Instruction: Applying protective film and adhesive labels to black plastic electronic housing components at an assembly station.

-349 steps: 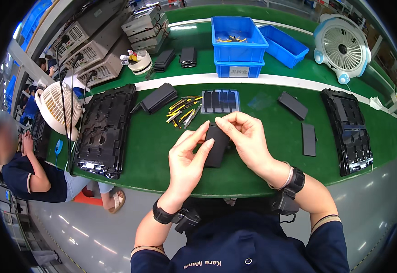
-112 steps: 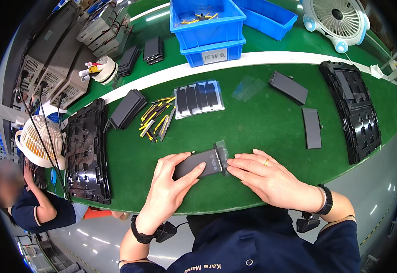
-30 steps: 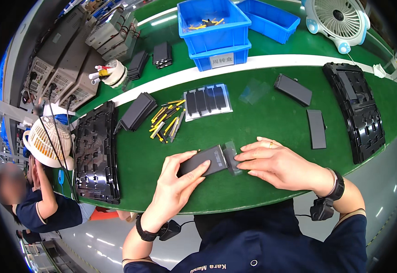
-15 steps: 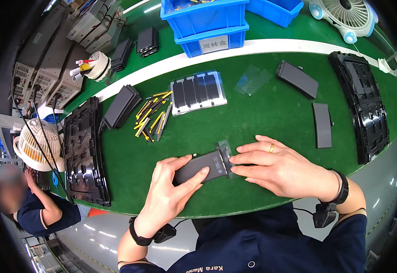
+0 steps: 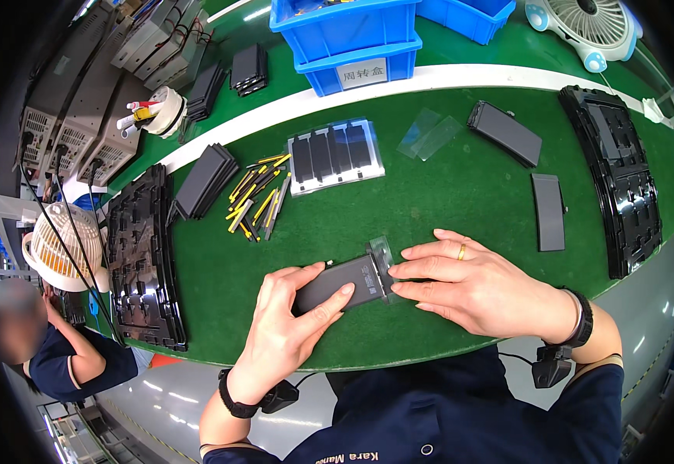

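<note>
A flat dark grey battery pack (image 5: 340,284) lies tilted on the green table near its front edge. My left hand (image 5: 284,309) is closed around its left end, with the thumb across the top face and the fingers along the far side. A strip of clear film (image 5: 382,259) sticks out past the pack's right end. My right hand (image 5: 460,280) has its fingers stretched out, the fingertips touching the film and the pack's end. Whether the film is pinched from below is hidden.
Beyond the hands lie yellow-and-black strips (image 5: 253,197), a sheet of black pads (image 5: 335,157) and clear films (image 5: 428,135). More packs (image 5: 549,213) sit at right and a stack (image 5: 207,182) at left. Black trays (image 5: 145,259) flank the table; blue bins (image 5: 348,39) stand behind. A person (image 5: 81,359) sits at far left.
</note>
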Tool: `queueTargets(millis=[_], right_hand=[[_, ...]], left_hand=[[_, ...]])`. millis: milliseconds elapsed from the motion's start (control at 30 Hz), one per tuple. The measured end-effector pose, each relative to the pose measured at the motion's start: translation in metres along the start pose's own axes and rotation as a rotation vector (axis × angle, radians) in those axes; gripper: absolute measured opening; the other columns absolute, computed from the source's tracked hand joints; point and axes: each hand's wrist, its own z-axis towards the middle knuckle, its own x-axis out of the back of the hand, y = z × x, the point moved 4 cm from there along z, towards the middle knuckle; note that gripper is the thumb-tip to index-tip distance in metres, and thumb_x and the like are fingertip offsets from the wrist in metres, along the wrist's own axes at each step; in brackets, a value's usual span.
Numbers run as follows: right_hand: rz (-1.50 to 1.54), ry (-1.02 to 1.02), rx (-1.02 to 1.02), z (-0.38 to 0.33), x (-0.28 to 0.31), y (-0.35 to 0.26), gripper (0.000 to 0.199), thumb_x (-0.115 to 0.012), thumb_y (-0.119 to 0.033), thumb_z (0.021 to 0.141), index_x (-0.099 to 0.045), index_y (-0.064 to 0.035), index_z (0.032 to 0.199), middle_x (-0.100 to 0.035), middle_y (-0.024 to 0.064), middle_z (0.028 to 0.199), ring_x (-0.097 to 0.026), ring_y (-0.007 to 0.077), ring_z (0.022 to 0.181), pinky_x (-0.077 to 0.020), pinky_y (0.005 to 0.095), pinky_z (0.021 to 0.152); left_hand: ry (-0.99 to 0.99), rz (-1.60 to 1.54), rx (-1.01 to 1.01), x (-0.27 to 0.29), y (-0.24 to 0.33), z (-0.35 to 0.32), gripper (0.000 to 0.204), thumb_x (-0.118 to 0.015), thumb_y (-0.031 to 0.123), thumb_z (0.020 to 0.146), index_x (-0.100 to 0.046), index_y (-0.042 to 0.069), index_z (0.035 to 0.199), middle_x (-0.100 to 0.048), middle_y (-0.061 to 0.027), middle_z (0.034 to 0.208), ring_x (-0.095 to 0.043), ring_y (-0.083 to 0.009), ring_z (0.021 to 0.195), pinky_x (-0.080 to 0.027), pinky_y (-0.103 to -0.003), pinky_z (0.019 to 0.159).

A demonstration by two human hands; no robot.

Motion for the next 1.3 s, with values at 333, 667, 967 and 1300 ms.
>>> queueTargets(millis=[333, 667, 967, 1300], right_hand=[[-0.006, 0.002, -0.005, 0.001, 0.002, 0.001, 0.024, -0.061, -0.015, 0.082, -0.062, -0.0049, 0.104, -0.057, 0.0078, 0.114, -0.050, 0.0252, 0.112, -0.0364, 0.0442, 0.099], [-0.025, 0.008, -0.007, -0.001, 0.000, -0.001, 0.024, -0.059, -0.015, 0.084, -0.062, -0.0047, 0.105, -0.057, 0.0076, 0.114, -0.050, 0.0244, 0.113, -0.0357, 0.0432, 0.099], [-0.023, -0.005, -0.007, 0.000, 0.000, 0.000, 0.025, -0.058, -0.016, 0.084, -0.062, -0.0050, 0.106, -0.056, 0.0081, 0.115, -0.049, 0.0246, 0.114, -0.0350, 0.0444, 0.100], [0.747, 0.382, -0.264, 0.010, 0.023, 0.000, 0.046, -0.071, -0.012, 0.078, -0.053, -0.0041, 0.120, -0.057, 0.0113, 0.110, -0.055, 0.0193, 0.103, -0.0442, 0.0331, 0.090]], left_hand=[[-0.012, 0.008, -0.003, 0.002, 0.000, 0.004, 0.046, -0.075, 0.006, 0.067, -0.066, 0.021, 0.110, -0.052, -0.0135, 0.109, -0.051, -0.0289, 0.092, -0.048, -0.035, 0.075], [-0.051, 0.013, 0.005, 0.005, 0.003, 0.005, 0.045, -0.074, 0.006, 0.068, -0.066, 0.019, 0.110, -0.051, -0.0144, 0.110, -0.051, -0.0290, 0.093, -0.048, -0.035, 0.075], [-0.071, 0.020, 0.003, 0.008, 0.005, 0.009, 0.045, -0.073, 0.005, 0.069, -0.065, 0.019, 0.111, -0.051, -0.0147, 0.110, -0.050, -0.0297, 0.094, -0.049, -0.036, 0.075], [0.162, 0.156, -0.004, 0.024, 0.024, 0.008, 0.051, -0.074, 0.003, 0.065, -0.064, 0.017, 0.112, -0.051, -0.0154, 0.113, -0.049, -0.0312, 0.096, -0.046, -0.038, 0.078]])
